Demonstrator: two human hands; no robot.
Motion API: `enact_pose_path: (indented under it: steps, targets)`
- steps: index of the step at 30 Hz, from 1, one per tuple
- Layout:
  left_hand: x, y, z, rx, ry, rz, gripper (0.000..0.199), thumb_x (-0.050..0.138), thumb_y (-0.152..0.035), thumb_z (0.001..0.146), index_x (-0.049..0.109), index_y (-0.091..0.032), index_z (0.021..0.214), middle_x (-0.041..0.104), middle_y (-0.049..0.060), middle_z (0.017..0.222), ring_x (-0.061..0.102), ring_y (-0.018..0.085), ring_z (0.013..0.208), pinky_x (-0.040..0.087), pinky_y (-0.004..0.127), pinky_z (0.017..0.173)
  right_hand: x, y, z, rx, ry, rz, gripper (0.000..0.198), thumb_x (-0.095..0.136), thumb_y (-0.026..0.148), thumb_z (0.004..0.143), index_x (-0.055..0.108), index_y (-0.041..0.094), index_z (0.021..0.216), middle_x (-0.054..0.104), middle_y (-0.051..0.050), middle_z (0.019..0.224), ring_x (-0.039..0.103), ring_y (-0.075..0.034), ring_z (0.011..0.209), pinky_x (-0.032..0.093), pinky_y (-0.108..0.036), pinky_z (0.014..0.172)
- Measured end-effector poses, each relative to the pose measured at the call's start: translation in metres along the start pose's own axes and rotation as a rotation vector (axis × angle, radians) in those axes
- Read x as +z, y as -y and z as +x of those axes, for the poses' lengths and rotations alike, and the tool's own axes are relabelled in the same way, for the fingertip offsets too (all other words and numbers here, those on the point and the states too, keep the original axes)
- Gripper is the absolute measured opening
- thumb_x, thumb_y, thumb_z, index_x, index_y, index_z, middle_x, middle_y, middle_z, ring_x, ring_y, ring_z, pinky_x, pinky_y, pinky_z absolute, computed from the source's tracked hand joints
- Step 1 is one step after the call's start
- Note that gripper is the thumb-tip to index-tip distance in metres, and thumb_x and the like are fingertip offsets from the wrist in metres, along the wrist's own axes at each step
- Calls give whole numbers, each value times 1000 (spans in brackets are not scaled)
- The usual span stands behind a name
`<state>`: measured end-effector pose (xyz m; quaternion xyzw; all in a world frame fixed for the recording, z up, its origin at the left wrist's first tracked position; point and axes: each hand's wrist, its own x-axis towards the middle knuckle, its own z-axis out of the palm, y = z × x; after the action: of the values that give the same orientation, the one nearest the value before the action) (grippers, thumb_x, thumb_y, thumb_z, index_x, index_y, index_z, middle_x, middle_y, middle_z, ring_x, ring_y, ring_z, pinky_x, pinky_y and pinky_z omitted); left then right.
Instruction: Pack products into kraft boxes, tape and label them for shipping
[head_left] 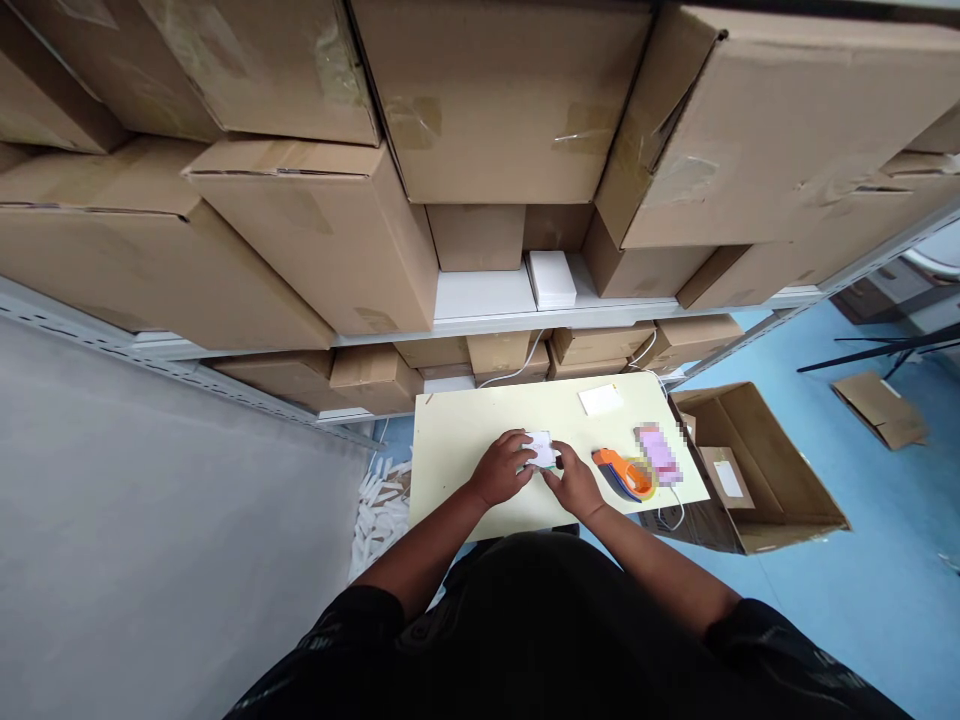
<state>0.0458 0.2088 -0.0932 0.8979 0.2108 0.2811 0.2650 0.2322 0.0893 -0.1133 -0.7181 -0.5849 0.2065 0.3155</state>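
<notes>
Over the pale yellow table (457,430), a small white rectangular packet (538,447) with faint markings and a greenish lower edge sits between my hands. My left hand (502,470) is closed on its left side, with fingers lying across its face. On the opposite side, my right hand (576,484) grips the edge between thumb and fingers. Just right of that hand lies an orange and blue tape dispenser (621,474) with a roll of tape. A flat white card or box (600,399) rests near the table's back edge.
A phone-like pink item (658,453), partly pixelated, lies at the table's right with a white cable (679,515). An open carton (787,470) stands right of the table. Shelves with cardboard boxes (510,110) rise in front. White scraps (373,515) are heaped on the left.
</notes>
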Motion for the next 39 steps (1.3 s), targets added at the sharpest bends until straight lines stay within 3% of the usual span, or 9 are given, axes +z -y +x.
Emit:
enact_pose_path:
  steps: [5, 9, 12, 17, 26, 39]
  targets:
    - [1, -1, 0, 37, 23, 58, 14, 75, -24, 87, 76, -21, 101, 68, 11, 120, 56, 34, 133, 53, 55, 111, -10, 4, 0, -123, 8, 18, 36, 64, 36, 95, 59, 24, 129, 64, -13, 137, 72, -24, 96, 62, -40, 84]
    - [2, -2, -3, -14, 7, -5, 16, 75, -26, 89, 73, -21, 104, 67, 11, 125, 56, 32, 134, 55, 53, 110, -18, 4, 6, -136, 17, 6, 26, 53, 33, 102, 65, 24, 124, 70, -11, 130, 73, -22, 92, 61, -39, 86]
    - [2, 0, -5, -42, 2, -30, 17, 71, -19, 91, 71, -21, 107, 66, 11, 128, 57, 30, 135, 55, 51, 111, -22, 0, 12, -199, 38, -53, 30, 54, 33, 102, 67, 23, 127, 73, -12, 125, 74, -25, 101, 61, -41, 92]
    - [2, 6, -5, -15, 23, -20, 15, 69, -22, 95, 71, -20, 110, 68, 12, 127, 58, 30, 136, 54, 51, 113, -28, -6, 17, -326, 103, -168, 39, 55, 34, 102, 65, 20, 137, 71, -15, 133, 69, -28, 122, 58, -45, 104]
    - [3, 10, -6, 21, 32, -13, 18, 64, -25, 100, 70, -20, 116, 68, 12, 132, 55, 28, 142, 52, 49, 117, -31, -6, 17, -307, 138, -342, 40, 45, 35, 108, 66, 21, 139, 74, -14, 131, 74, -28, 111, 61, -44, 96]
    - [2, 9, -9, 58, 47, -10, 16, 64, -22, 97, 72, -19, 111, 67, 13, 132, 51, 30, 145, 50, 52, 119, -20, -7, 8, -260, 65, -324, 37, 47, 37, 108, 69, 20, 132, 73, -15, 129, 72, -27, 112, 61, -41, 92]
